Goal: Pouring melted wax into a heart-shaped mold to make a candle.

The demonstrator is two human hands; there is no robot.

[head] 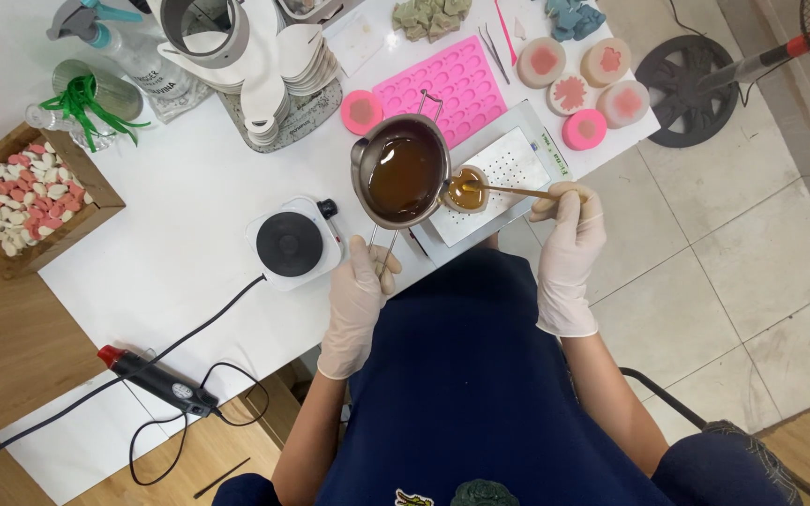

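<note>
On the white surface [189,187], pouring looks to be in hand: the left hand [356,298] clasps the handle of the melting pot [403,173], tipped at the small cup [466,190]. The right hand [569,239] pinches a stirring stick [513,190]; next calls for steady tilt.

Left hand [356,300] and right hand [569,253]: each in a thin whitish disposable glove, cuff ending just behind the wrist. Forearms unsleeved. Dark navy garment over torso, with a small emblem at its lower edge.
</note>
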